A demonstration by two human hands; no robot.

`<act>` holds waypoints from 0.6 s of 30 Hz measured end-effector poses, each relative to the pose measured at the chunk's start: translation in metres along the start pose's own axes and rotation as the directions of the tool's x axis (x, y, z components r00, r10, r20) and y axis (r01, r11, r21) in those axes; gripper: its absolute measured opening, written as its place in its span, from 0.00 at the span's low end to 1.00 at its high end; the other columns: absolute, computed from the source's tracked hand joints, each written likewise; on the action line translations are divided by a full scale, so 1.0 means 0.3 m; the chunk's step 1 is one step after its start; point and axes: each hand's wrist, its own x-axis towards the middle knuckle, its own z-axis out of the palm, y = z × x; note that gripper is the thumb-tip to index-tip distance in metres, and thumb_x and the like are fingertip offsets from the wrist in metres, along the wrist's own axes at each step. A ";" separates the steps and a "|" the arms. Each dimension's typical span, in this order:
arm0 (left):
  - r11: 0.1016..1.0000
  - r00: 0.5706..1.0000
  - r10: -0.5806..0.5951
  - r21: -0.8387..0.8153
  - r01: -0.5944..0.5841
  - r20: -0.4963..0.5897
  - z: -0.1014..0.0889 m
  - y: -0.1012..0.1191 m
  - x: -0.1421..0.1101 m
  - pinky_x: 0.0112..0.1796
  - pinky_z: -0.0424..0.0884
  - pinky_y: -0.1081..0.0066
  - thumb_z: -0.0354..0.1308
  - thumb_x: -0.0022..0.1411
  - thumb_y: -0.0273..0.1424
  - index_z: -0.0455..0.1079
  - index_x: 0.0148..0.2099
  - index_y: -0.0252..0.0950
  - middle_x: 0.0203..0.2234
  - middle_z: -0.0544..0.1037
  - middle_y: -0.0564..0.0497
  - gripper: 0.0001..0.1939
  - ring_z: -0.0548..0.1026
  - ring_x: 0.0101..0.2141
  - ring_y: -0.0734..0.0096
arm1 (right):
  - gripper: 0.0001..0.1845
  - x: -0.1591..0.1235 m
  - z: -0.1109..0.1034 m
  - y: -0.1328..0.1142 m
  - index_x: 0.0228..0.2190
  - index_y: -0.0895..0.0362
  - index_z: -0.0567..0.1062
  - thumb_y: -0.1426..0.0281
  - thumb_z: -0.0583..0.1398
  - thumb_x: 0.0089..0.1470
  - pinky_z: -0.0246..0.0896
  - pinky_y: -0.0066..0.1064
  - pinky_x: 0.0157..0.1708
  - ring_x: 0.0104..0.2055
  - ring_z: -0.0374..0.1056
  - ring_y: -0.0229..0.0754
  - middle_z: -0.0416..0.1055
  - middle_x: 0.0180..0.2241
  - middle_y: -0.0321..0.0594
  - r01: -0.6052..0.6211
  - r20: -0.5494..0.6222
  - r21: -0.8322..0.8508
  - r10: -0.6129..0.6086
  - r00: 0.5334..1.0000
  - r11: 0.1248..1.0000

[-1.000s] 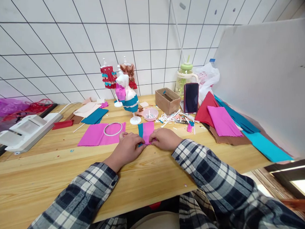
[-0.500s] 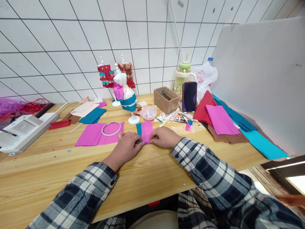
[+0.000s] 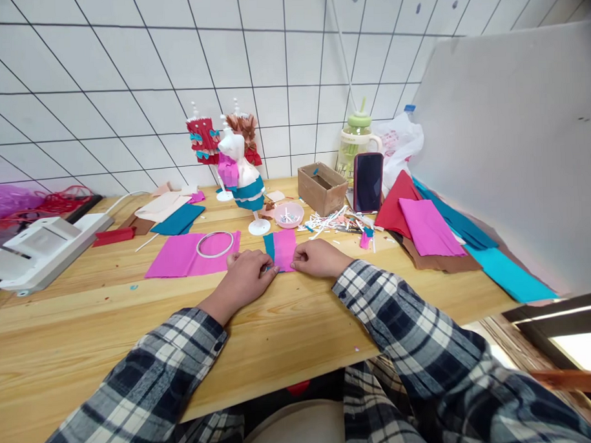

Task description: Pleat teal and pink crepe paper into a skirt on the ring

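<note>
A small magenta crepe paper piece point(image 3: 285, 249) lies over a teal crepe paper piece point(image 3: 268, 243), whose left strip shows. My left hand point(image 3: 246, 275) is closed at their lower left corner, thumb and fingertips pinched on the edge. My right hand point(image 3: 321, 258) pinches the magenta paper's lower right edge. Left of them lies a larger magenta sheet point(image 3: 168, 258) with a silvery ring point(image 3: 214, 256) on it. Just behind the papers stands a miniature dress form point(image 3: 248, 175) in white, teal and magenta.
Behind are a pink dish point(image 3: 290, 223), paper scraps point(image 3: 324, 222), a cardboard box point(image 3: 321, 198), a phone point(image 3: 368, 183) and a green-lidded bottle point(image 3: 357, 125). Folded coloured papers point(image 3: 429, 226) lie right, a power strip point(image 3: 54, 256) left. Two more dress forms stand by the tiled wall.
The view has tilted down slightly, so everything sits a little differently in the picture. Both hands stay at the paper's lower edge; the right fingers have shifted slightly rightward.
</note>
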 end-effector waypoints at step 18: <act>0.948 0.943 -0.318 -0.054 0.314 -0.096 0.026 0.010 0.012 0.51 0.53 0.46 0.60 0.52 0.47 0.70 0.40 0.43 0.50 0.66 0.45 0.17 0.60 0.53 0.47 | 0.06 0.005 -0.014 0.042 0.33 0.57 0.77 0.72 0.65 0.50 0.52 0.25 0.29 0.28 0.64 0.34 0.72 0.26 0.33 0.069 -0.038 0.120 -0.065 0.997 0.990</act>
